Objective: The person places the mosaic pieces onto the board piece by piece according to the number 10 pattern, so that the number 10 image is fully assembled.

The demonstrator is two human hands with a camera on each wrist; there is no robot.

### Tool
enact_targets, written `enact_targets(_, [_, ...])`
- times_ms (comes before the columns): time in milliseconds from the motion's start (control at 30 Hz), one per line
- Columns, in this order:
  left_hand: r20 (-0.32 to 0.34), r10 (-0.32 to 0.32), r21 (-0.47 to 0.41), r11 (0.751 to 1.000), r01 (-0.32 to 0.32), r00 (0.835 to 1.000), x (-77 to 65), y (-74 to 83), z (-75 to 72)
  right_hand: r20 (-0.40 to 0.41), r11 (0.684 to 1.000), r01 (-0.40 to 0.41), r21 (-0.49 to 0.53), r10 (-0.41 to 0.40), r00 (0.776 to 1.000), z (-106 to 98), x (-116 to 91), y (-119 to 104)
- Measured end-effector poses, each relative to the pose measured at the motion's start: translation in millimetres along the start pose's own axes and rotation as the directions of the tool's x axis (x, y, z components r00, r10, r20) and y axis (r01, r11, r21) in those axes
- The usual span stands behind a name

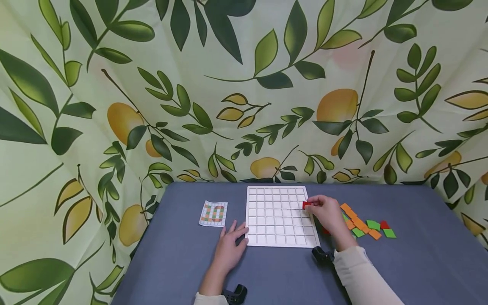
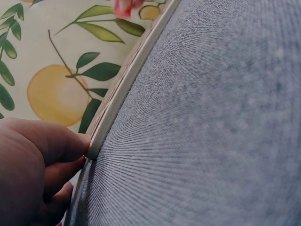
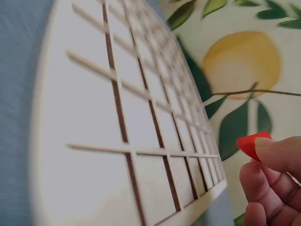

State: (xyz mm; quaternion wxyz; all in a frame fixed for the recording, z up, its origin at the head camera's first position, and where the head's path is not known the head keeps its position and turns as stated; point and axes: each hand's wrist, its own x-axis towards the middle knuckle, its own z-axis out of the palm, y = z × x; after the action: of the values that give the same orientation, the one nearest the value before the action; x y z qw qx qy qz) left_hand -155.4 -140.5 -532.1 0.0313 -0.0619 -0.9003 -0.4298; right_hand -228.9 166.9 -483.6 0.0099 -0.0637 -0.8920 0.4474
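A white board with a grid of raised lines (image 1: 280, 216) lies on the table. Over its right edge, near the upper right squares, my right hand (image 1: 329, 214) pinches a small red tile (image 3: 253, 145) between thumb and fingers. The tile is raised off the board in the right wrist view. My left hand (image 1: 229, 249) rests at the board's left edge with its fingers extended. In the left wrist view its thumb (image 2: 70, 141) touches the board's side (image 2: 123, 89) near a corner.
A printed card (image 1: 213, 214) with a coloured grid pattern lies left of the board. Right of it, partly behind my right hand, several orange tiles (image 1: 358, 222), green tiles (image 1: 389, 233) and a red tile (image 1: 384, 224) lie loose. A patterned cloth (image 1: 244, 106) hangs behind the grey table (image 1: 419, 262).
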Motion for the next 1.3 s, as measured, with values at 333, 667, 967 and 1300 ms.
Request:
enact_targets(333, [-0.014, 0.031, -0.007, 1.0, -0.031, 0.999, 0.1, -0.6, -0.7, 0.156, 0.985, 0.136, -0.103, -0.119, 0.98, 17.1, 49.9, -4.7])
enact_targets(667, [-0.004, 0.027, -0.018, 0.999, -0.027, 1.0, 1.2, 1.6, 1.1, 0.104, 0.995, 0.071, -0.076, -0.063, 0.993, 14.5, 67.6, -2.6])
enact_targets(967, [-0.008, 0.019, -0.02, 1.0, -0.019, 1.0, -2.2, -0.5, -1.0, 0.138, 0.989, 0.108, -0.096, -0.094, 0.986, 26.1, 66.5, -6.2])
enact_targets(1300, [-0.027, 0.034, -0.014, 0.999, -0.034, 0.999, -0.8, -1.2, 0.1, 0.177, 0.99, 0.081, -0.115, -0.059, 0.982, 32.2, 66.2, -5.1])
